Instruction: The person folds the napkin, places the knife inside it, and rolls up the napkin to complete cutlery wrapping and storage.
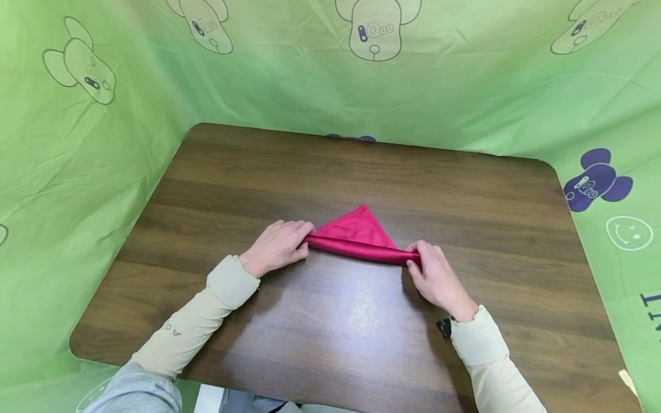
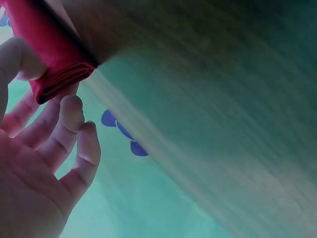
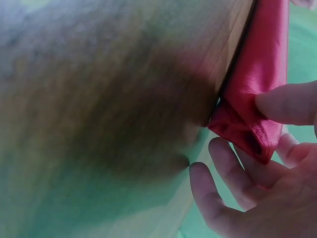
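Note:
A shiny crimson cloth point(image 1: 356, 249) lies near the middle of the table, its near part rolled into a long flat band. Beyond the band, a flat triangle of the same cloth points away from the person. My left hand point(image 1: 280, 245) pinches the band's left end between thumb and fingers. At the opposite end, my right hand point(image 1: 436, 275) grips the band in the same way. The left wrist view shows the layered folds at the end of the cloth point(image 2: 54, 64), with the thumb on top. In the right wrist view the cloth's end point(image 3: 252, 109) shows a loose, hollow fold.
The brown wood-grain table point(image 1: 248, 172) has rounded corners. Green printed fabric point(image 1: 289, 86) hangs behind it and along both sides. A dark band-like object point(image 1: 444, 327) sits at the right wrist. Something small and pale point(image 1: 627, 381) shows at the right table edge.

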